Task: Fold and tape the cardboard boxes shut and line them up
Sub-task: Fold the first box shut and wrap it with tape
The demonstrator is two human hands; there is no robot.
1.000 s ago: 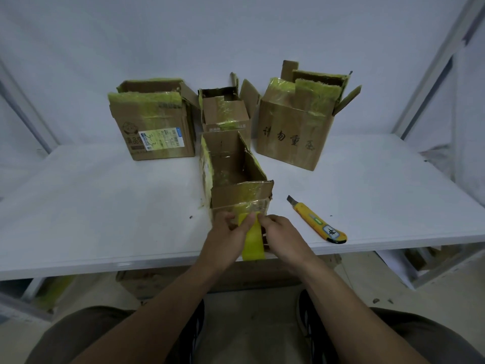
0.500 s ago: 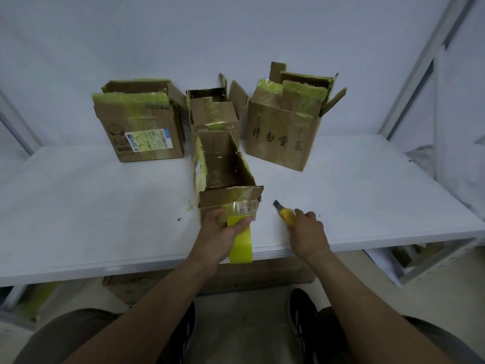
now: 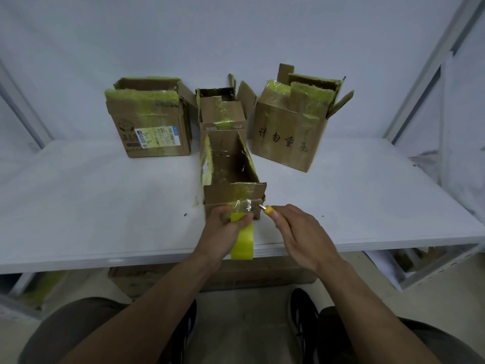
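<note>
Left hand (image 3: pixel 223 229) pinching yellow tape (image 3: pixel 242 241), right hand (image 3: pixel 301 232) gripping knife (image 3: pixel 267 209), box label (image 3: pixel 156 136) reading 3-3

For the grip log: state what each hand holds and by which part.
Left hand pinches the tape near its top end, by the box front. Right hand grips the knife by its handle; only the blade end shows.

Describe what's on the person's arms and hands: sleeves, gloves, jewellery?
Nothing worn: the left hand and right hand are ungloved, with no rings, watch or bands showing. Both forearms are bare; no sleeve in view.
</note>
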